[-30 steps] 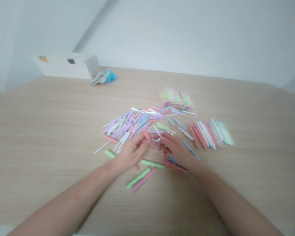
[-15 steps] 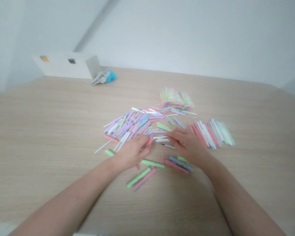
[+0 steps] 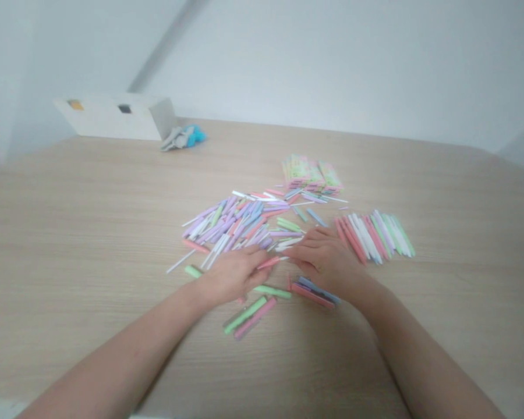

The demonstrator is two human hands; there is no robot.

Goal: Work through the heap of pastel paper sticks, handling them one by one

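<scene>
Left hand [image 3: 233, 274], bare: thumb and fingers drawn narrow on one red stick [image 3: 268, 263]. Stick lies across the fingertips, near end inside the grip, far end pointing toward the right hand [image 3: 329, 259]. White tip [image 3: 283, 258] at that far end, just beside the right fingers; whether it belongs to the red stick is hard to make out.

Right hand, bare: palm down, fingers bunched. Whether they pinch the white tip, or anything else, cannot be told; the undersides are out of sight.

Loose pile [image 3: 227, 226], beyond the left hand: purple, white, blue, red and green sticks, overlapping, uncountable; near edge covered by the left fingers.

Row [image 3: 371, 238], right of the right hand: red, white, purple and green sticks, side by side.

Small group [image 3: 312, 295], nearer the viewer than the right hand: red and blue sticks, partly overlapping; upper end close under the hand.

Green stick [image 3: 245, 315] and pink stick [image 3: 255, 318]: side by side, nearer the viewer than the left hand. Second green stick [image 3: 274, 291]: left end near the left fingers, partly covered.

Stack of printed packets [image 3: 309, 176], beyond the pile: print illegible.

White box [image 3: 113, 121], far left, with crumpled grey-and-blue item [image 3: 179, 138] beside it, kind unclear.

Wooden table [image 3: 463, 297]: near side cut off by the frame, as are both forearms.
</scene>
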